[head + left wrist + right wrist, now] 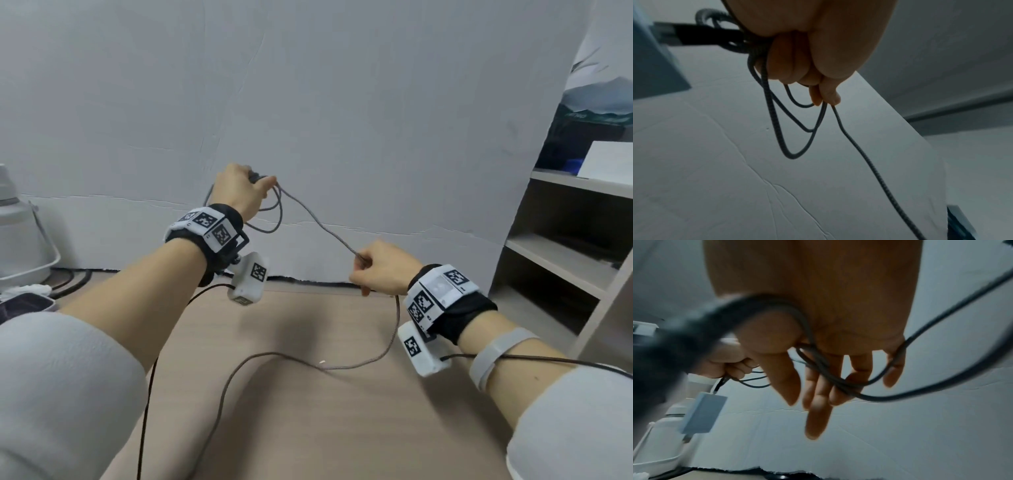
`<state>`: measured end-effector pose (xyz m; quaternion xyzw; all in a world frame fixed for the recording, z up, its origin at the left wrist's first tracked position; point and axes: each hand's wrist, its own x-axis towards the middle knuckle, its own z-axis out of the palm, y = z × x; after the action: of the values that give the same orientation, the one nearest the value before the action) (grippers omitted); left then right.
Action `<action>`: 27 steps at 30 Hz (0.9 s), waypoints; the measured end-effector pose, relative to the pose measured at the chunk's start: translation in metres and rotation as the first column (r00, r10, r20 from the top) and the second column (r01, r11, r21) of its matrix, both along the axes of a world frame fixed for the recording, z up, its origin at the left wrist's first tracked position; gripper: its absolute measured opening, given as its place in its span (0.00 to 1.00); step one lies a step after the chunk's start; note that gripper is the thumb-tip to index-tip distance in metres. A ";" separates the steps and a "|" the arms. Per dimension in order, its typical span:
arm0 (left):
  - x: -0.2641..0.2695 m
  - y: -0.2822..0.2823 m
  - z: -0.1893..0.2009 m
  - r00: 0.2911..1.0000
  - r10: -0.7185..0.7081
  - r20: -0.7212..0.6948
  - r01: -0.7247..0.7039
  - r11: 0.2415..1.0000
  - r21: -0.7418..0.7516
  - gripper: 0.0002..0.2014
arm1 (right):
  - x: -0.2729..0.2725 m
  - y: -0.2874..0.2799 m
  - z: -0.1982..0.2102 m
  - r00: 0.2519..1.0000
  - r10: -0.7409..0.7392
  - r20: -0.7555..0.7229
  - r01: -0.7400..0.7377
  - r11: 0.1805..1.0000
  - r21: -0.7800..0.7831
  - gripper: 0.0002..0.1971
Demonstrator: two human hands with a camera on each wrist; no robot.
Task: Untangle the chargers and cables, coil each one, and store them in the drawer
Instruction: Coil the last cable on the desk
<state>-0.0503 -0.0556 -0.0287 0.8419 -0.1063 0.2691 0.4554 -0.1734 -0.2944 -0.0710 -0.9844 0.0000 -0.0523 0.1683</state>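
Observation:
A grey braided cable [322, 226] stretches between both hands above the table. My left hand [246, 185] is raised near the wall and grips several hanging loops [274, 219] of it. In the left wrist view the curled fingers [807, 65] hold those loops [793, 146], and a black USB plug [668, 34] sticks out beside the fist. Lower and to the right, my right hand [370, 270] holds the running cable. In the right wrist view the cable [890, 398] threads across its fingers [818, 402]. The slack [342, 366] trails over the tabletop. No drawer is in view.
The wooden table [325, 428] runs up to a white papered wall [342, 120]. An open shelf unit [565, 257] stands at the right. A white appliance [20, 240] sits at the far left. Thin black wrist-camera wires [147, 394] hang by both forearms.

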 end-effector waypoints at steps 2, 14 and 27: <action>0.009 0.004 -0.008 0.998 -0.007 -0.064 0.000 0.994 -0.105 0.18 | 0.001 -0.006 0.001 0.998 0.036 0.053 -0.044 0.985 0.165 0.10; 0.025 0.027 -0.007 0.989 0.113 -0.094 -0.130 0.970 -0.205 0.17 | 0.012 -0.051 0.017 0.955 -0.177 0.238 0.129 0.971 0.203 0.11; 0.024 0.048 -0.010 0.953 0.283 -0.105 -0.293 0.951 -0.097 0.18 | 0.013 -0.080 0.022 0.958 -0.271 0.096 0.287 0.922 -0.259 0.15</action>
<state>-0.0265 -0.0078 -0.0387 0.8328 0.0536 0.3002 0.4619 -0.1604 -0.3745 -0.0486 -0.9860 0.1282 -0.1037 0.0231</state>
